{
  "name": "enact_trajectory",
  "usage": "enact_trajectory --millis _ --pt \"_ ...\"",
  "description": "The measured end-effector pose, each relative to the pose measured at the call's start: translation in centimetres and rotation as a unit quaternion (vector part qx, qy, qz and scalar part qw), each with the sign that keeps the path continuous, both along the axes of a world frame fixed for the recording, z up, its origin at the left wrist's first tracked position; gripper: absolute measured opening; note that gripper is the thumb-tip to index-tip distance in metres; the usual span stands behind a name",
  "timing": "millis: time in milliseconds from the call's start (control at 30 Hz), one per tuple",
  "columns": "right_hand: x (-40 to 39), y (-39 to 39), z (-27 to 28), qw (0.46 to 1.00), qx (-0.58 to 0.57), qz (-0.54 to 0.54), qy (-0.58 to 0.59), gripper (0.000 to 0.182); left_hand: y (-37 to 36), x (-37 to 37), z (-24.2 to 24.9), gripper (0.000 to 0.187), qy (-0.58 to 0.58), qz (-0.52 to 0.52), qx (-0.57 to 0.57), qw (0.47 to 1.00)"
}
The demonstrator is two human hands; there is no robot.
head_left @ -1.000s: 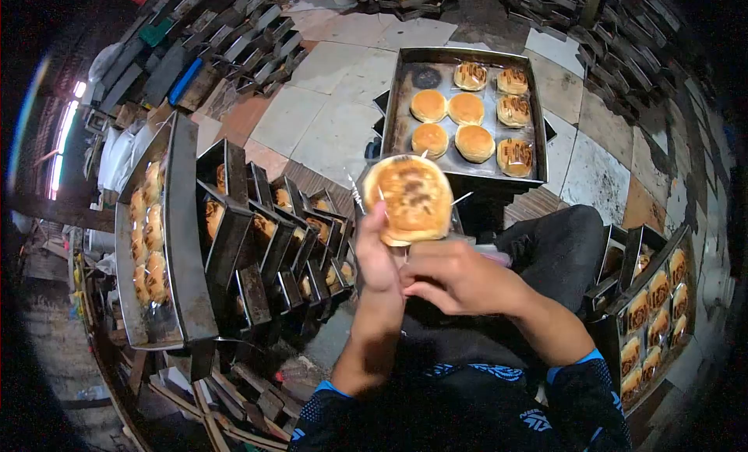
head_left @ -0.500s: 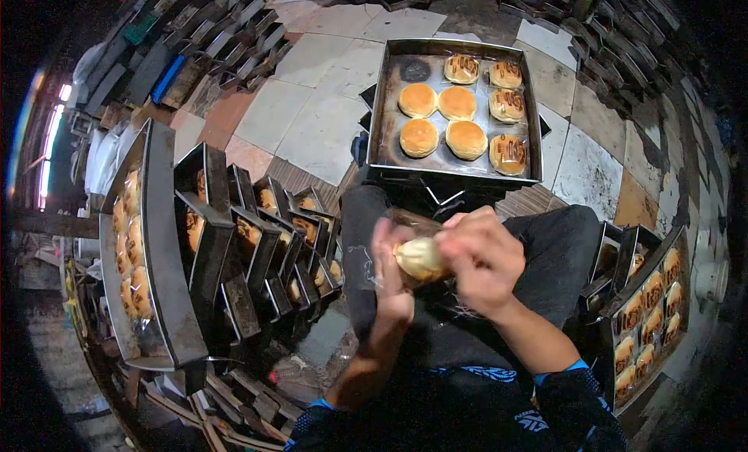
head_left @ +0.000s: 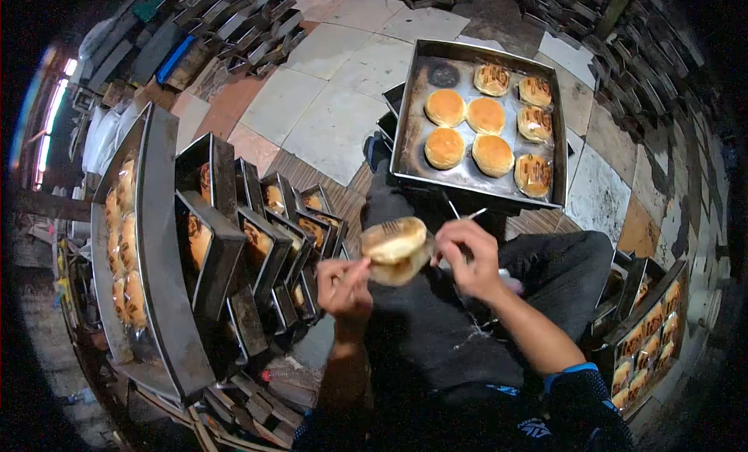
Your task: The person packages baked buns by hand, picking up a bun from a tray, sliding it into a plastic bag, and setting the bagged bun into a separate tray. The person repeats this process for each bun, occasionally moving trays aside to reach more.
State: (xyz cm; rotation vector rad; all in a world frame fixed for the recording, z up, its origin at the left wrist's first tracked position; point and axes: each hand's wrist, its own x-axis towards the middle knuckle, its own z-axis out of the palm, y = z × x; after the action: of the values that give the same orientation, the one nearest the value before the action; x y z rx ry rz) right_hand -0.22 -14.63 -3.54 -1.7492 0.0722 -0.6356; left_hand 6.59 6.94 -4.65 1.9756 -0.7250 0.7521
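Observation:
Above my lap a bun in a clear printed plastic bag hangs between my two hands, partly blurred by motion. On its left side, the fingers of my left hand pinch the bag's edge. My right hand is closed at the opposite edge of the bag, fingertips pressed together. Past my knees stands a metal tray with bare golden buns in its middle and left. Wrapped buns with dark print lie along its right side and at the back.
Stacked metal trays of wrapped buns rise at my left. Another stack with wrapped buns stands at my right. More dark trays crowd the far left and far right. Worn tiles cover the floor.
The bagged bun has turned, so its printed top shows now. My left hand has moved left and down to the bag's edge, farther from the right hand. The view has shifted slightly.

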Motion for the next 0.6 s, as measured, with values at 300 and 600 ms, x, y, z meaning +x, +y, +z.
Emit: enact_trajectory --millis 300,600 --pt "6.6 1.8 1.1 0.982 -0.150 -0.028 -0.111 0.009 -4.5 2.3 -0.2 0.009 0.048 -0.023 -0.057 0.997" --pt "-4.1 4.4 -3.9 0.957 0.043 -0.164 0.234 0.030 2.1 -7.0 -1.1 0.014 0.428 0.074 -0.264 0.861"
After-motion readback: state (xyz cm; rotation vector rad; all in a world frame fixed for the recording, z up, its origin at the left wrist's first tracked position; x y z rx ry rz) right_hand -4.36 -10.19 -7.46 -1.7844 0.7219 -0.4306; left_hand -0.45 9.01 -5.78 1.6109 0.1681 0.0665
